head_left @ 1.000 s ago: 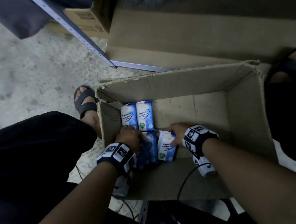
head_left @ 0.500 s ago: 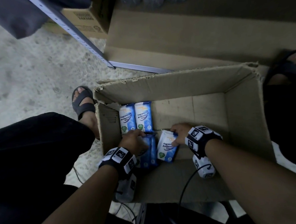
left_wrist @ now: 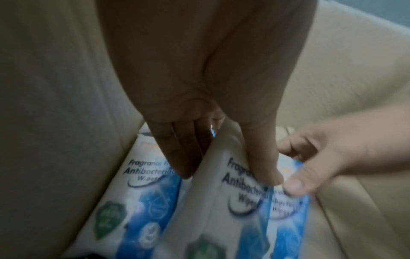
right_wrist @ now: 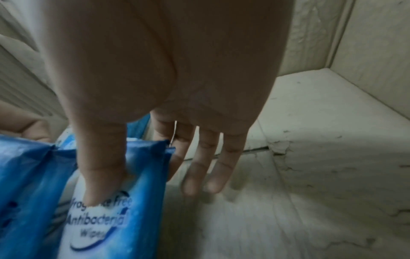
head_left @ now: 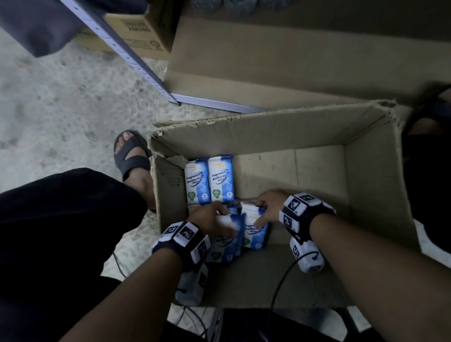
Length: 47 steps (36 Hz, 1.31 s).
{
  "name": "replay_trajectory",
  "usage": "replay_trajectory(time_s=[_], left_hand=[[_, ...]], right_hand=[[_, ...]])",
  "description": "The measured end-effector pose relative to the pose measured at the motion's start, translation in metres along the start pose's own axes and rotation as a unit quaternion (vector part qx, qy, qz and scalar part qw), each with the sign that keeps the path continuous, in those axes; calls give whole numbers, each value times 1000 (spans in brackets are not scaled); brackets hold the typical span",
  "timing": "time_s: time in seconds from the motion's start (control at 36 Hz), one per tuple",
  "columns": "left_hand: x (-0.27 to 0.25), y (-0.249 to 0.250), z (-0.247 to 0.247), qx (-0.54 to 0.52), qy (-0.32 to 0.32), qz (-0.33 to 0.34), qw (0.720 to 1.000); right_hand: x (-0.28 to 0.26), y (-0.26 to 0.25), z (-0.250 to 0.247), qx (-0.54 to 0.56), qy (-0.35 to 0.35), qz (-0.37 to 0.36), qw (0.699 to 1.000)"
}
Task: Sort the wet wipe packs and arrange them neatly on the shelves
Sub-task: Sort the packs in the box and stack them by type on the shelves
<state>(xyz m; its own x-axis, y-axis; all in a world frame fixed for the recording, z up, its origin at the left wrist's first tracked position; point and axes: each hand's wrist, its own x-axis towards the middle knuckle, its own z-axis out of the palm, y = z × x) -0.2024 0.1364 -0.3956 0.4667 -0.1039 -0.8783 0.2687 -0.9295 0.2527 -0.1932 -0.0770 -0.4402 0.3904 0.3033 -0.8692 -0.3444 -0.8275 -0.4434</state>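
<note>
An open cardboard box [head_left: 375, 187] stands on the floor between my feet. Two blue-and-white wet wipe packs [head_left: 210, 180] lie flat side by side in its far left corner. My left hand [head_left: 217, 222] [left_wrist: 226, 175] pinches one pack [left_wrist: 235, 196] between thumb and fingers, near the box's left wall, with another pack [left_wrist: 137, 192] lying under it. Just to its right, my right hand [head_left: 264, 210] [right_wrist: 137, 182] pinches a tilted pack [head_left: 255, 234] [right_wrist: 99, 219] by its top end, thumb on the printed face; the other fingers hang straight behind it.
The right half of the box floor [right_wrist: 288, 192] is bare cardboard. Beyond the box a metal shelf post [head_left: 119, 44] and a low shelf lined with cardboard [head_left: 291, 59] stand, with another carton [head_left: 140, 35] behind. Sandalled feet [head_left: 131, 156] flank the box; a cable [head_left: 278, 287] crosses its near wall.
My left hand has shifted right and drawn a pack up, its white face now showing. The right hand keeps its hold and its pack now stands against the left one.
</note>
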Motion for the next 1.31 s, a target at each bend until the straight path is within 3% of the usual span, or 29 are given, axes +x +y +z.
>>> replay_trajectory(time_s=[0.28,0.44,0.72,0.83,1.0,1.17,1.31], left_hand=[[-23,6,-25,-144,97,83,981],[-51,36,-69,-126,176,185,959],[-132,90,-158,-109,258,325,903],[-174,110,-193,-127,265,375,879],[-225,138,-233,-197,270,441,833],[-226,164,-257,-338,270,442,786],[-218,202,-278,-434,247,418,759]], right_hand=[[-39,-16,-32,18,88,-41,995],[-82,-35,-71,40,190,-83,977],[-181,-93,-129,3,340,-188,921],[-235,-118,-149,-29,408,-220,886],[-303,-151,-172,15,493,-291,820],[-328,-159,-199,115,555,-354,744],[-328,-164,-234,186,567,-365,715]])
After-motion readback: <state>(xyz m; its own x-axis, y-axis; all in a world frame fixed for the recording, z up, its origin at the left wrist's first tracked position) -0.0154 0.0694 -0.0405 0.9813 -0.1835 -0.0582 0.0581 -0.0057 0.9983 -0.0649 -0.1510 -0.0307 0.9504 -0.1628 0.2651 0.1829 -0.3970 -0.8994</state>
